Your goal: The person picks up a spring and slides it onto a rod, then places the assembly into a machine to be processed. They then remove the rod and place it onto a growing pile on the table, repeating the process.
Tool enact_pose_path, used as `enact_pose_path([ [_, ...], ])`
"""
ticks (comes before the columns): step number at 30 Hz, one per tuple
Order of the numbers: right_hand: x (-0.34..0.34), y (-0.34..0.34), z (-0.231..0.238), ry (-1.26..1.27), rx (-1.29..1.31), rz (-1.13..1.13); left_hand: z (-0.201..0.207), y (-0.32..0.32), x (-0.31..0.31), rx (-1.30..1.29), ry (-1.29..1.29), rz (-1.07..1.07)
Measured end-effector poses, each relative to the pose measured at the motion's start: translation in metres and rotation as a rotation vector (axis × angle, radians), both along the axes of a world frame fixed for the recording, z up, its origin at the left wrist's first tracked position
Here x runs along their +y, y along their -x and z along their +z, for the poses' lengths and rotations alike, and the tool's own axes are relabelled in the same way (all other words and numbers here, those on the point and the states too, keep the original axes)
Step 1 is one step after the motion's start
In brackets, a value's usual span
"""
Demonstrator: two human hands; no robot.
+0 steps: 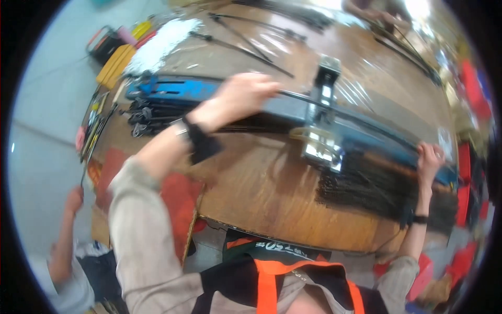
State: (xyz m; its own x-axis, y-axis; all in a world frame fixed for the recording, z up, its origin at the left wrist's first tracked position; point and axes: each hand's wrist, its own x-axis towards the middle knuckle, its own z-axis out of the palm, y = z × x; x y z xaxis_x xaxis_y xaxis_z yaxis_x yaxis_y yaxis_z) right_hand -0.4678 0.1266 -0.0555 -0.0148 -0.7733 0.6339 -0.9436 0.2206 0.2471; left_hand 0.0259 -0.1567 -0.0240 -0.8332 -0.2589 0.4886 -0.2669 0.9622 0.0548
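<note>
A long thin black rod point(361, 116) stretches from my left hand point(243, 99) to my right hand point(431, 161), slanting down to the right. The left fingers are closed round its upper left end. On the right, the fingers pinch at its far part, somewhat blurred. Midway, the rod crosses a shiny metal fixture point(320, 142), which stands over a long blue metal beam point(172, 90). Whether the rod touches the fixture, I cannot tell. A dark strap with a flap point(201, 144) is round my left wrist. Below the right part of the beam lies a black bristly mat point(355, 183).
Several black rods with fittings point(151, 115) lie at the beam's left end. More thin rods point(246, 42) rest on the wooden table point(256, 193) at the back. A person's hand point(75, 200) is at the left, another person point(384, 15) at the far right. Red bins point(465, 178) stand right.
</note>
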Motion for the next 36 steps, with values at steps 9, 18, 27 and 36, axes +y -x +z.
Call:
enact_pose_path([
  [9,0.0,0.015,-0.029,0.06,-0.183,-0.016,-0.03,0.051,0.002,0.04,-0.13,0.049],
  [18,-0.002,-0.028,-0.02,0.117,-0.189,0.099,-0.031,0.055,0.005,0.093,-0.163,0.042],
  [27,0.011,-0.155,-0.027,-0.021,-0.29,0.243,-0.018,0.07,0.013,-0.12,-0.173,0.224],
  [36,-0.008,-0.188,-0.026,-0.041,-0.518,0.311,-0.021,0.068,0.016,-0.172,-0.166,0.257],
])
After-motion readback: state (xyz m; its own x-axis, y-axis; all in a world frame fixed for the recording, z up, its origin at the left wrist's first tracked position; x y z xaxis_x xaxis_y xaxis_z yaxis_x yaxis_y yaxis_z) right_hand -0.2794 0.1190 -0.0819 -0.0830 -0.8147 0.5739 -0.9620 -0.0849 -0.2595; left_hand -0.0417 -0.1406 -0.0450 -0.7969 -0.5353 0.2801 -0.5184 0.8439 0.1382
